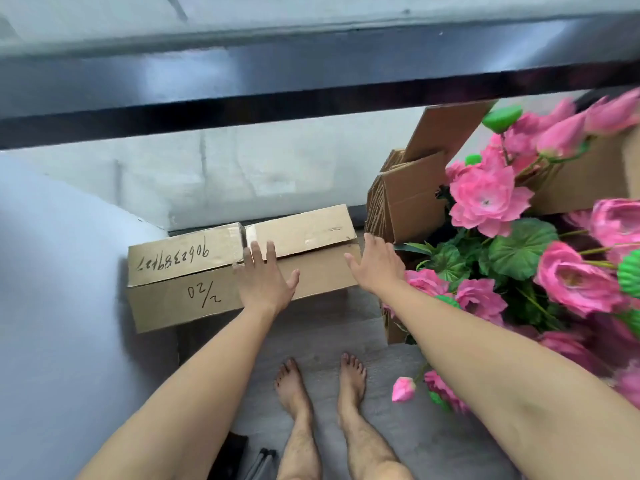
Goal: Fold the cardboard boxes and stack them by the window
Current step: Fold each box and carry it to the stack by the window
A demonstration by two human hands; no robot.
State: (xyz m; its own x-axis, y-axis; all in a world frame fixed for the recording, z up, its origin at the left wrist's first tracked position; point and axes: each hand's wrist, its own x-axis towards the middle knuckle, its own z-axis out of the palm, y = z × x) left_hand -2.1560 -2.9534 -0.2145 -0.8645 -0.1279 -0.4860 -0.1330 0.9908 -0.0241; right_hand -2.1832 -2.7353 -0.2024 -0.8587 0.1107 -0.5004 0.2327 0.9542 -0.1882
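A brown cardboard box (pixel 180 296) with handwritten numbers lies on the floor against the wall under the window. Its two top flaps are folded down. My left hand (pixel 265 277) rests flat, fingers straight, on the box's top near the flap seam. My right hand (pixel 375 263) has straight, spread fingers at the box's right end and touches its upper corner. A bundle of flattened cardboard boxes (pixel 405 199) stands upright against the wall just right of the box.
Pink artificial flowers with green leaves (pixel 512 251) crowd the right side, close to my right arm. Another cardboard piece (pixel 585 181) sits behind them. A dark window sill (pixel 242 98) runs overhead. A white surface (pixel 52 271) bounds the left. My bare feet (pixel 322 379) stand on grey floor.
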